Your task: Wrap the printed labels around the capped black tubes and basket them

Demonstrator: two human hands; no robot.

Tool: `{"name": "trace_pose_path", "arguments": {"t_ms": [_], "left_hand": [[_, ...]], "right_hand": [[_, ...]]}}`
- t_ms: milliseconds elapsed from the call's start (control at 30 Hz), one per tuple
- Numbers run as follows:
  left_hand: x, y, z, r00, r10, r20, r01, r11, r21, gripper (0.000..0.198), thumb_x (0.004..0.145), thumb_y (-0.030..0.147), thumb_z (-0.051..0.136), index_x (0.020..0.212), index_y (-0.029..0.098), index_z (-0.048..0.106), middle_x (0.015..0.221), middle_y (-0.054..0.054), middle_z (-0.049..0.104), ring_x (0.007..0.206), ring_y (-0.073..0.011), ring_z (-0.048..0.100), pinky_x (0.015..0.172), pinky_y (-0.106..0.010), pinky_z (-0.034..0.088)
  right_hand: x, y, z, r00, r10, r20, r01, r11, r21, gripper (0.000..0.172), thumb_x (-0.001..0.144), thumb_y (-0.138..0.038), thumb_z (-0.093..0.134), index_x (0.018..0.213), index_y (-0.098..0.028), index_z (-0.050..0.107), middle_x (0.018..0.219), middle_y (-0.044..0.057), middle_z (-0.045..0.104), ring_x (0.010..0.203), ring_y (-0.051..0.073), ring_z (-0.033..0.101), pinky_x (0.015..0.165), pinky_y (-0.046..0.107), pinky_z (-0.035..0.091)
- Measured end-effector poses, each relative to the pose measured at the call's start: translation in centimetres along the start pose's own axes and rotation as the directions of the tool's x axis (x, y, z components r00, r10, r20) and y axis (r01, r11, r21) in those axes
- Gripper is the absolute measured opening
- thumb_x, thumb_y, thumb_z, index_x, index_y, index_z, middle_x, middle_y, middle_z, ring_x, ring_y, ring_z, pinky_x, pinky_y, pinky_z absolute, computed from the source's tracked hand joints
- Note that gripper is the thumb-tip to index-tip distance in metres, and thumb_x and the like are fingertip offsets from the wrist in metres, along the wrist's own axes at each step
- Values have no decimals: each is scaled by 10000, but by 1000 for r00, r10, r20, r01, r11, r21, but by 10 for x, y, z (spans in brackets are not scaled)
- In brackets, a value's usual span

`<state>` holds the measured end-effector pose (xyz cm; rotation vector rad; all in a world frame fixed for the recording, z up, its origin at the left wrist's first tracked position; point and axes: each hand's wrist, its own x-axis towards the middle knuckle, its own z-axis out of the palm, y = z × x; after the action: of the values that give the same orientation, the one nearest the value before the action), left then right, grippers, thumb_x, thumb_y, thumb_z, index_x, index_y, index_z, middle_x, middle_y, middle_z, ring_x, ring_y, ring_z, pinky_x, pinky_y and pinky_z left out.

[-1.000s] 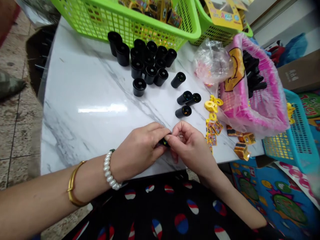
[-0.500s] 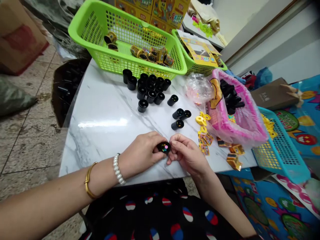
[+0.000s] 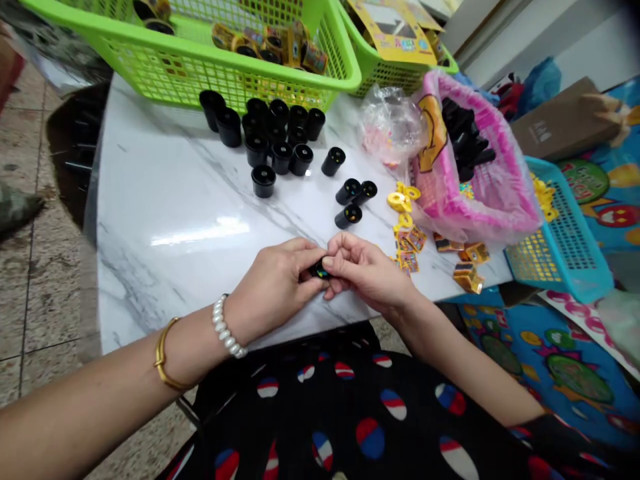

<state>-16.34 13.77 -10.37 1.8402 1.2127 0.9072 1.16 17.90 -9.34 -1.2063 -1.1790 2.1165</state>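
My left hand point(image 3: 280, 273) is wrapped round a small black cup point(image 3: 321, 269) lying on its side, its mouth facing right. Small coloured bits show inside the mouth. My right hand point(image 3: 367, 272) meets it from the right, thumb laid across the rim and fingers curled around that end; whatever may be under the thumb is hidden. Just beyond my hands stand three black cups point(image 3: 349, 216) with coloured bits in them, and another such cup point(image 3: 333, 161) stands farther back. A cluster of black cups point(image 3: 257, 151) fills the back of the white marbled table point(image 3: 165, 273).
A green basket point(image 3: 210, 67) with yellow-wrapped cups stands at the back. To the right are a clear plastic bag point(image 3: 393, 127), a pink-rimmed basket point(image 3: 510, 223) with black parts, yellow rings point(image 3: 399, 201), folded yellow wrappers point(image 3: 469, 277) and a blue basket point(image 3: 583, 257).
The view has tilted down and shifted. My right thumb has moved onto the cup's mouth, covering the pink disc that showed there before.
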Motion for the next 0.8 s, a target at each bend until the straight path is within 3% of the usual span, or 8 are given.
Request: {"name": "trace_pose_path", "arguments": {"t_ms": [200,300,367,433,500,567,800], "left_hand": [[-2,3,-4,999,-32,-2,32,994,101,231,784,93,644,991,171,712,865,-29,677,668,-124,624,634,-232,516],[-2,-4,-7,991,-36,-126,58,982,182,256,800,112,633,1044,174,681,912,-41,693,708,-140,644,683,-259,539],[-1,-8,-11,976,-43,-213,96,965,245,284,809,138,632,1090,171,660,954,-51,704,687,-141,644,710,-280,551],[1,-11,-13,964,-56,-261,136,945,299,297,818,156,624,1113,164,651,975,-58,709,650,-139,639,718,-295,558],[4,-12,-15,952,-63,-299,167,928,334,294,835,170,604,1126,157,645,987,-66,708,638,-141,642,722,-302,562],[5,-12,-16,938,-63,-342,191,915,354,315,849,185,590,1161,156,625,1008,-71,701,617,-136,641,711,-303,567],[2,-10,-14,931,25,-363,149,884,444,323,900,271,603,1216,204,589,1142,-85,636,577,-108,606,687,-294,569]], "right_hand": [[-8,4,5,998,-63,7,63,983,-171,371,797,-442,743,930,-205,490,481,-117,571,382,86,544,441,201,508],[-20,0,-3,981,-168,-99,135,950,-281,351,827,-450,701,1006,-189,548,553,-105,535,403,78,512,414,191,461],[-25,-6,-13,934,-287,-211,195,907,-373,335,833,-458,687,989,-179,586,597,-85,514,433,78,489,414,194,422],[-26,-14,-25,849,-427,-311,228,828,-513,309,820,-442,700,945,-174,610,615,-69,507,475,84,478,445,202,389],[-21,-21,-34,766,-534,-359,196,725,-660,282,801,-412,715,926,-174,632,621,-59,515,511,94,473,492,217,374],[-11,-25,-38,726,-585,-361,136,637,-758,277,784,-395,726,938,-177,653,625,-52,539,538,107,489,538,230,382],[14,-26,-31,765,-594,-247,87,477,-875,220,797,-311,681,983,-198,647,621,-55,600,574,128,564,598,240,385]]}}
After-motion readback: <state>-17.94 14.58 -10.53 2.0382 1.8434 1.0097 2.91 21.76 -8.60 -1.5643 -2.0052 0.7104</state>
